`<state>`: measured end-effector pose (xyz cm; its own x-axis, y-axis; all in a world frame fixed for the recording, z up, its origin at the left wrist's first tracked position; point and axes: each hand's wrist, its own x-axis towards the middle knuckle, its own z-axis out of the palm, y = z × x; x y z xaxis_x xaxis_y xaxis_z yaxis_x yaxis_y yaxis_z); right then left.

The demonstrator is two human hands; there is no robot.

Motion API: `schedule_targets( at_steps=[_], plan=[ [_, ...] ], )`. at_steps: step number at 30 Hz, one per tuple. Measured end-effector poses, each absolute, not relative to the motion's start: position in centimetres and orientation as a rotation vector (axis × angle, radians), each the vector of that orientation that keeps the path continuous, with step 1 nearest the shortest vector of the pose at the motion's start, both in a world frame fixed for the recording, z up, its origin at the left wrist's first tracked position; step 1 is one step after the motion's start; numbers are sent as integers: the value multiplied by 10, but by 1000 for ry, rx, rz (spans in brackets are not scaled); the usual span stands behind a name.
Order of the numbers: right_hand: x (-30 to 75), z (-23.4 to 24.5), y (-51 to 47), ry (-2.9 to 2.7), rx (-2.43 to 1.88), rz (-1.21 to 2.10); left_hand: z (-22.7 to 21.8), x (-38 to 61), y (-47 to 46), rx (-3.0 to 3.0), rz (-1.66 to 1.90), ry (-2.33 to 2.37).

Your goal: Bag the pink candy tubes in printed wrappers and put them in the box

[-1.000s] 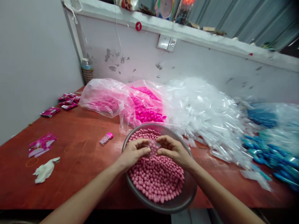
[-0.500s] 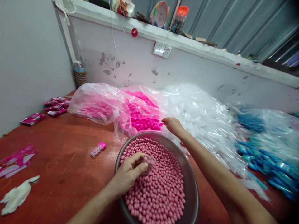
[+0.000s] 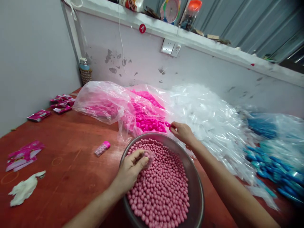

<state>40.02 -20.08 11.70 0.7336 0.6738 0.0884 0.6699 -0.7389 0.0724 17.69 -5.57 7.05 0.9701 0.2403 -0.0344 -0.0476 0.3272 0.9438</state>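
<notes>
My left hand [image 3: 133,167] is closed around a small clear tube [image 3: 149,157] with pink balls inside, held above the bowl. Below it, a dark metal bowl [image 3: 199,190] is full of pink balls [image 3: 161,186]. Beyond the bowl's far rim, my right hand [image 3: 182,130] pinches a bright pink cap [image 3: 167,124] at the edge of a heap of pink caps [image 3: 149,125] in an open plastic bag [image 3: 95,91]. A filled tube with a pink cap [image 3: 102,148] lies on the table left of the bowl.
Clear plastic tubes [image 3: 204,117] are heaped behind and right of the bowl, with blue pieces [image 3: 273,164] farther right. On the red table [image 3: 68,152] lie pink packets [image 3: 39,115], flat pink wrappers [image 3: 25,155] and a crumpled white scrap [image 3: 26,190]. A wall stands behind.
My right hand has drawn slightly away from the pink heap, and a pink cap now shows in its fingers. My left hand still holds the tube over the bowl. The view has shifted slightly.
</notes>
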Motion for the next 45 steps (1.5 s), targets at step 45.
schedule_targets(
  at_steps=[45],
  plan=[
    [249, 124, -209, 2065, 2954, -259, 77, 151, -63, 1903, 424, -130]
  ],
)
